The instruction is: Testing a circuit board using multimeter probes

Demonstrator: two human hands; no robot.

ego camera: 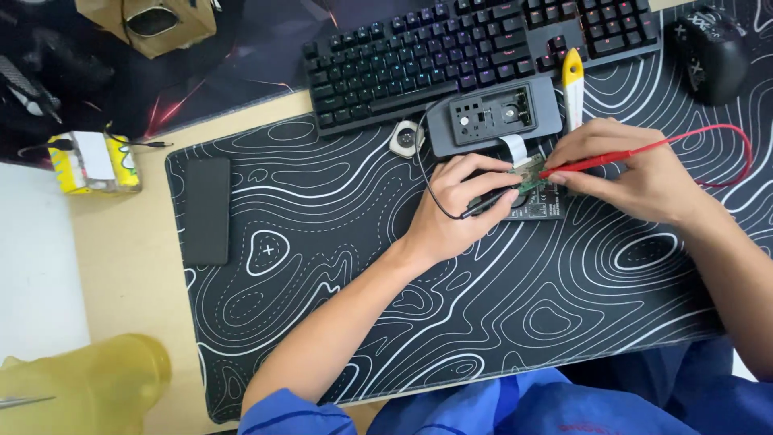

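Black desk mat with white contour lines point(338, 242) covers most of our desk, one backlit mechanical keyboard point(483, 48) at its far edge. Near the mat's middle lies one small green circuit board point(533, 187), joined by a white ribbon cable point(513, 148) to one opened grey plastic casing point(493, 117). Our left hand point(459, 205) pins the board while pinching a black test probe point(483, 203); our right hand point(636, 169) grips a red test probe point(600, 161), its tip on the board (two probes in all). We judge the board light, stiff and fragile, best held by its edges. One yellow-handled tool point(572, 89), one black mouse point(713, 52) and one dark flat slab point(207, 209) rest nearby.
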